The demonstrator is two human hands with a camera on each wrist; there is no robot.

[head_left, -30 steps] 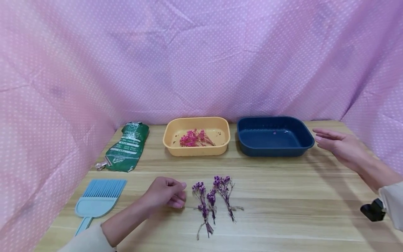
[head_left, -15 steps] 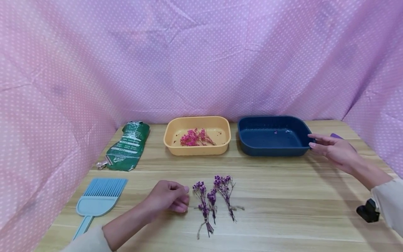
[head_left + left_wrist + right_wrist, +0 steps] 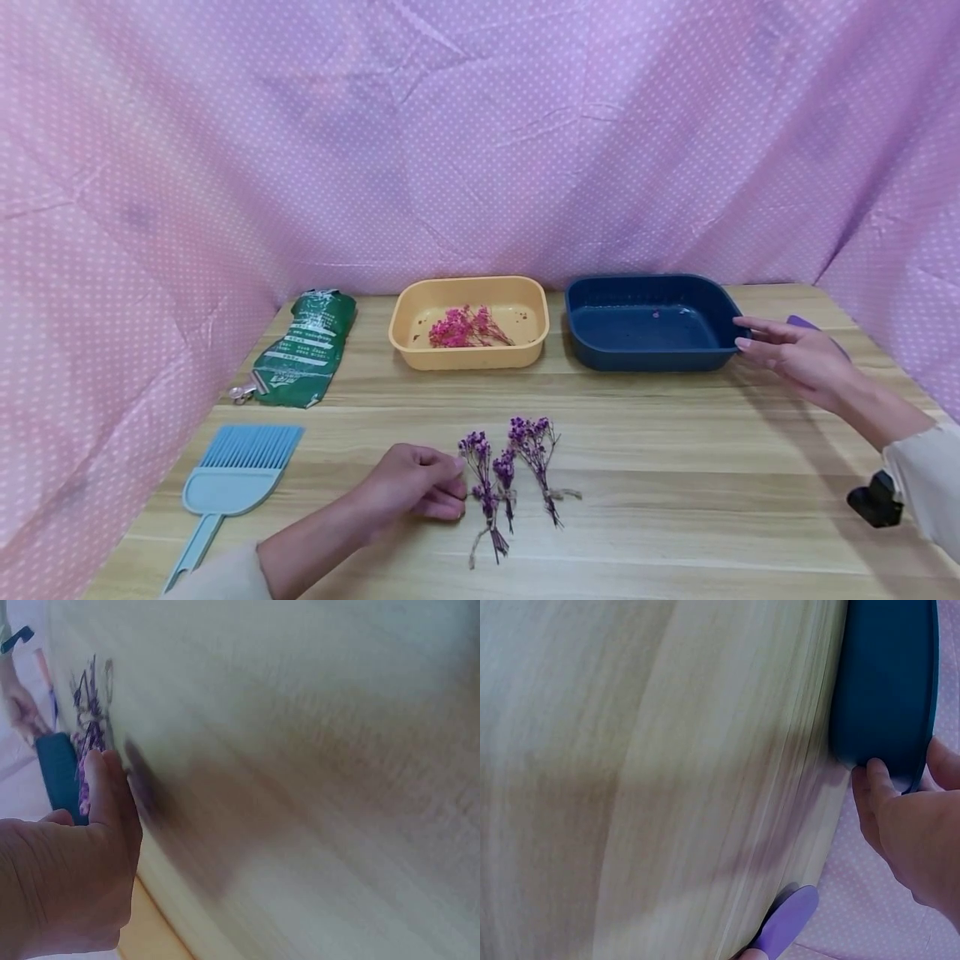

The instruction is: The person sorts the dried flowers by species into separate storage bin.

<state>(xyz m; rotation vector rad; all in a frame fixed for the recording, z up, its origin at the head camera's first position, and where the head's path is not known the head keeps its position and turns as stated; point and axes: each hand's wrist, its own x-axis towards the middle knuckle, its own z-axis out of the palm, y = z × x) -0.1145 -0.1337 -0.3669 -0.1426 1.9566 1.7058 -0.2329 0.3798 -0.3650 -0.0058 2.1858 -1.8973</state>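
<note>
Three small bunches of purple dried flowers, tied with twine, lie on the wooden table in front. My left hand, fingers loosely curled, is right beside the leftmost bunch; its fingertips are close to the stems. In the left wrist view, the hand partly covers the flower heads. My right hand touches the right end of a dark blue tray, its fingers fairly straight. The right wrist view shows fingertips against the tray's end wall and the thumb near its rim.
A yellow tray holding pink dried flowers stands left of the blue one. Farther left lie a green packet with a metal clip and a light blue brush. A flat purple item lies beyond the right hand.
My left hand has moved right, up to the leftmost purple bunch. My right hand has moved left and come to the blue tray's end, uncovering the purple item behind it.
</note>
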